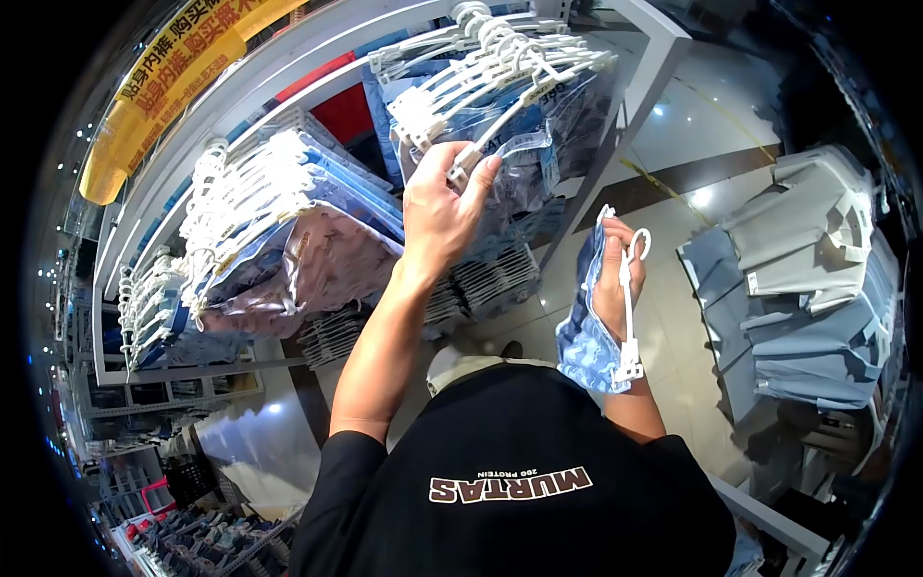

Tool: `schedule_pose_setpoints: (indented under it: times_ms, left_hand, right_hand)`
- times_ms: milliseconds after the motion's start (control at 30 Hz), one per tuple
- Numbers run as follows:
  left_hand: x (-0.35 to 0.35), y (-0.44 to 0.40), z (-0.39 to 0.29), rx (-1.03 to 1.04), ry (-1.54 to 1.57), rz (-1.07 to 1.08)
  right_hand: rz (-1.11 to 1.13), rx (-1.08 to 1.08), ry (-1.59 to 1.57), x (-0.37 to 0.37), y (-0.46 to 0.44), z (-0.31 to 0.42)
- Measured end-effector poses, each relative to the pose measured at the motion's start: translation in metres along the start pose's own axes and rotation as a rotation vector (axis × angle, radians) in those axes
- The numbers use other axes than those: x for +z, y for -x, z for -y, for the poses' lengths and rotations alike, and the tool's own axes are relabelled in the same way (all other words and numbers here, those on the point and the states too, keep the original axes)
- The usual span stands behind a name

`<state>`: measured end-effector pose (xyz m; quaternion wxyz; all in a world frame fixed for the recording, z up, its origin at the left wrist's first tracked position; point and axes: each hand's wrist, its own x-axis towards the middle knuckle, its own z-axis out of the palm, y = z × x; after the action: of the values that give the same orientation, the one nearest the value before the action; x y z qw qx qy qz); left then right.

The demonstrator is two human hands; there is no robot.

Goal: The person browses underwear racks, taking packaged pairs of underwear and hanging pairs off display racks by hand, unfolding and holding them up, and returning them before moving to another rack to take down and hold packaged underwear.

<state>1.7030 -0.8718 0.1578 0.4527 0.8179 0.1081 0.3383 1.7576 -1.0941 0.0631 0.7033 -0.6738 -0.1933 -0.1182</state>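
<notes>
My left hand (444, 207) is closed on the clip end of a white clip hanger (502, 120) at the front of a packed row on the rack. Clear plastic and blue and grey garments (519, 178) hang just beyond its fingers. Lower and to the right, my right hand (611, 288) grips a pair of blue patterned underpants (588, 351) together with a white clip hanger (630, 322). That hanger's hook curls up past the fingertips. Part of the right palm is hidden behind the cloth.
More hangers with pink and blue garments (298, 260) crowd the white rack (639, 91) on the left. A yellow sign (183, 82) runs along its top. Grey and blue shirts (798, 231) hang at the right. Beneath is a tiled floor (663, 327).
</notes>
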Motion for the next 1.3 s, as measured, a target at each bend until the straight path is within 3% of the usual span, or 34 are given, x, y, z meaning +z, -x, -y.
schedule_pose_setpoints:
  times_ms: [67, 233, 333, 500, 667, 733, 800, 933, 1000, 1067, 1133, 1233, 1300]
  left_hand:
    - [-0.001, -0.007, -0.010, -0.013, -0.043, 0.045]
    - [-0.003, -0.016, -0.016, 0.141, -0.059, -0.102]
    - [-0.013, -0.008, -0.028, 0.202, -0.006, -0.028]
    - [-0.011, 0.015, -0.039, 0.271, -0.032, 0.031]
    - [0.012, 0.053, -0.051, 0.287, -0.023, 0.165]
    - [0.025, 0.076, -0.049, 0.279, -0.041, 0.194]
    - [0.038, 0.096, -0.052, 0.319, -0.022, 0.195]
    - [0.039, 0.118, -0.074, 0.375, -0.074, 0.378]
    - [0.034, 0.124, -0.080, 0.348, 0.037, 0.564]
    - [0.037, 0.126, -0.071, 0.335, 0.208, 0.566]
    - [0.049, 0.136, -0.032, 0.200, 0.248, 0.498]
    - [0.083, 0.147, 0.033, -0.327, 0.269, 0.422]
    - [0.107, 0.161, 0.077, -0.554, 0.422, 0.398]
  right_hand:
    - [0.009, -0.008, -0.003, -0.003, 0.000, -0.003]
    - [-0.005, 0.047, -0.030, -0.002, 0.003, 0.003]
    - [-0.031, 0.039, -0.058, -0.003, 0.002, 0.006]
    - [-0.113, -0.131, -0.009, -0.012, -0.013, 0.022]
    - [-0.210, -0.253, 0.185, -0.018, -0.030, 0.030]
    - [-0.136, -0.373, 0.474, -0.018, -0.036, 0.034]
    - [-0.085, -0.394, 0.506, -0.015, -0.034, 0.026]
    - [-0.211, -0.161, 0.162, -0.009, -0.020, 0.010]
    - [-0.236, -0.209, 0.198, -0.014, -0.026, 0.005]
    - [-0.209, 0.061, -0.256, -0.016, -0.031, 0.013]
    - [-0.183, 0.161, -0.451, -0.016, -0.032, 0.019]
    - [-0.222, 0.321, -0.812, -0.017, -0.029, 0.027]
    - [-0.197, 0.459, -1.011, -0.020, -0.028, 0.039]
